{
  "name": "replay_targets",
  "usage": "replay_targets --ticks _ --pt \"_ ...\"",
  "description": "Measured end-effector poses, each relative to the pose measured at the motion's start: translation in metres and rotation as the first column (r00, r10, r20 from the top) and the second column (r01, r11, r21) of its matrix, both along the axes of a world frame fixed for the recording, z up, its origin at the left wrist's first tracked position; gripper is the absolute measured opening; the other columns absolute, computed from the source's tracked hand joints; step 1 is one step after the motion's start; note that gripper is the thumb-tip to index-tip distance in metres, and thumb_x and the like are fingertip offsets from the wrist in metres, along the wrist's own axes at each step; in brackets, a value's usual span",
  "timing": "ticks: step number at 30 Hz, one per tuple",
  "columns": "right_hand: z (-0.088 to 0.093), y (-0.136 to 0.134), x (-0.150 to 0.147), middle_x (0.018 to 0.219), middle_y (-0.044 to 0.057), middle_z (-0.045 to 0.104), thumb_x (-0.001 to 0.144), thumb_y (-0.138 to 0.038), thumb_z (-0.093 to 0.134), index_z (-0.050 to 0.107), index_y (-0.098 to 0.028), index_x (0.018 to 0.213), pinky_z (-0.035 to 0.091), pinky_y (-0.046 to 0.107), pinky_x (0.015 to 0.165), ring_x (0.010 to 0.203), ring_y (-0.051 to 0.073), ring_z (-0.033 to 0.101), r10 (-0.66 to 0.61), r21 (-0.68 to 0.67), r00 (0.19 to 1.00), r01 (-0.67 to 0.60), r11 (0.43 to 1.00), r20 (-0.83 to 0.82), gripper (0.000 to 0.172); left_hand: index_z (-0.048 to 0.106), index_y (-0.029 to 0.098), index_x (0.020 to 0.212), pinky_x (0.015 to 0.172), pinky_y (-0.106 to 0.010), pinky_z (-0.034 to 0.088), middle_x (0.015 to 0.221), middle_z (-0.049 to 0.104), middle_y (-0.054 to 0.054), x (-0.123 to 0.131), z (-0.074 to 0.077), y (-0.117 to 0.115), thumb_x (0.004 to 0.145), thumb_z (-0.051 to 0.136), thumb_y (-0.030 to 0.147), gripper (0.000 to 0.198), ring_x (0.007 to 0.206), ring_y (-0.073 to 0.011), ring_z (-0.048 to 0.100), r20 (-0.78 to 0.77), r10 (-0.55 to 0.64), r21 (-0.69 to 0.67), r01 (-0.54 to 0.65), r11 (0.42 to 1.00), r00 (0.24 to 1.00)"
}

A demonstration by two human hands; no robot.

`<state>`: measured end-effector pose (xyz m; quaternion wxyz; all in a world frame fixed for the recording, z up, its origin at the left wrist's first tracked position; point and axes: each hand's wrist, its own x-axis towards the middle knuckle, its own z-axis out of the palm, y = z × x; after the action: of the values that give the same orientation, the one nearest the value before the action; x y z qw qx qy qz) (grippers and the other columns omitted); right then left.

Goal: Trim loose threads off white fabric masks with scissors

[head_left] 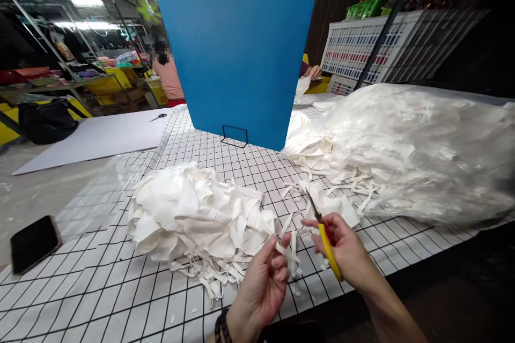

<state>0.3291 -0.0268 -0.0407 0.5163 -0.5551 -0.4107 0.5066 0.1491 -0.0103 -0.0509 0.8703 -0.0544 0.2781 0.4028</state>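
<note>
My left hand (pixel 269 281), with a dark bracelet at the wrist, pinches the end of a narrow white fabric strip (pixel 293 252) low in the middle of the view. Just to its right, my right hand (pixel 341 249) is closed on scissors (pixel 330 252) with yellow and red handles; their dark blades point up and away. A pile of white fabric pieces (pixel 189 209) with thin straps lies left of and beyond my left hand. Beyond my right hand is a smaller white piece (pixel 333 204) with loose straps around it.
A large clear plastic bag (pixel 426 155) of white pieces covers the right side. A blue board (pixel 241 53) stands upright at the back. A phone (pixel 35 244) lies at the left edge. Behind are a person (pixel 168 77), another person's hand (pixel 313 72) and a white crate (pixel 358 45).
</note>
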Motion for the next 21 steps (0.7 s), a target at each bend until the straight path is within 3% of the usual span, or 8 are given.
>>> replay_targets --ticks 1,3,5,7,9,14,19,21 --pt "0.001 0.004 0.0 0.114 0.005 0.064 0.073 -0.029 0.08 0.048 -0.025 0.089 0.042 0.024 0.052 0.059 0.01 0.052 0.011 0.039 0.999 -0.013 0.999 0.032 0.035 0.059 0.014 0.082 0.033 -0.011 0.034 0.08 0.063 -0.003 -0.006 0.002 -0.006 0.089 0.063 0.018 0.009 0.041 -0.0008 0.041 -0.066 -0.002 -0.003 0.002 1.0 0.998" --pt "0.003 0.014 -0.008 0.121 0.005 0.062 0.078 -0.027 0.076 0.047 -0.026 0.092 0.042 0.024 0.055 0.062 0.009 0.052 0.172 0.092 0.985 -0.173 0.981 0.018 0.032 0.058 0.014 0.074 0.034 -0.011 0.034 0.067 0.059 0.0 -0.016 0.007 -0.017 0.084 0.07 0.021 0.017 0.04 -0.0018 0.043 -0.192 -0.033 0.012 0.036 0.999 0.981" --pt "0.003 0.023 -0.025 0.116 0.004 0.063 0.08 -0.025 0.074 0.046 -0.025 0.091 0.043 0.023 0.058 0.064 0.009 0.053 0.402 0.114 0.915 -0.395 0.911 -0.038 0.03 0.06 0.014 0.073 0.036 -0.012 0.037 0.06 0.057 0.002 -0.026 0.01 -0.025 0.077 0.078 0.025 0.021 0.041 -0.0031 0.045 -0.275 -0.07 0.06 0.09 0.994 0.959" --pt "0.001 0.033 -0.046 0.106 0.003 0.066 0.075 -0.023 0.078 0.046 -0.023 0.088 0.043 0.022 0.058 0.066 0.009 0.055 0.549 0.103 0.832 -0.541 0.835 -0.079 0.034 0.066 0.011 0.081 0.043 -0.014 0.044 0.064 0.062 0.0 -0.036 0.015 -0.03 0.07 0.083 0.025 0.025 0.046 -0.0044 0.05 -0.322 -0.09 0.135 0.14 0.981 0.942" --pt "-0.003 0.044 -0.064 0.094 0.001 0.067 0.07 -0.022 0.081 0.046 -0.022 0.086 0.043 0.021 0.056 0.064 0.009 0.056 0.582 0.101 0.804 -0.574 0.813 -0.119 0.039 0.069 0.008 0.093 0.051 -0.017 0.05 0.074 0.069 -0.005 -0.044 0.02 -0.03 0.068 0.085 0.024 0.033 0.051 -0.0054 0.055 -0.361 -0.074 0.21 0.158 0.965 0.93" --pt "0.011 0.071 -0.076 0.083 -0.004 0.062 0.068 -0.021 0.083 0.048 -0.022 0.085 0.042 0.019 0.058 0.067 0.008 0.056 0.445 0.285 0.879 -0.388 0.876 -0.17 0.039 0.072 0.007 0.093 0.055 -0.019 0.051 0.074 0.069 -0.006 -0.054 0.038 -0.016 0.073 0.081 0.031 0.033 0.054 -0.0066 0.057 -0.402 0.055 0.361 0.103 0.927 0.914" --pt "0.042 0.081 -0.056 0.1 0.004 0.068 0.072 -0.024 0.081 0.048 -0.023 0.097 0.039 0.019 0.051 0.056 0.006 0.052 0.68 0.291 0.719 -0.626 0.724 -0.143 0.042 0.073 0.009 0.088 0.059 -0.021 0.052 0.072 0.068 -0.005 -0.052 0.057 -0.005 0.076 0.078 0.032 0.027 0.058 -0.0086 0.059 -0.366 0.108 0.496 0.096 0.863 0.924" --pt "0.042 0.082 -0.052 0.107 0.01 0.069 0.075 -0.029 0.079 0.048 -0.022 0.101 0.036 0.018 0.047 0.051 0.005 0.049 0.692 0.258 0.705 -0.648 0.717 -0.154 0.042 0.074 0.009 0.09 0.059 -0.022 0.053 0.07 0.067 -0.004 -0.053 0.061 -0.005 0.078 0.077 0.032 0.026 0.057 -0.0089 0.059 -0.348 0.087 0.518 0.114 0.848 0.933"
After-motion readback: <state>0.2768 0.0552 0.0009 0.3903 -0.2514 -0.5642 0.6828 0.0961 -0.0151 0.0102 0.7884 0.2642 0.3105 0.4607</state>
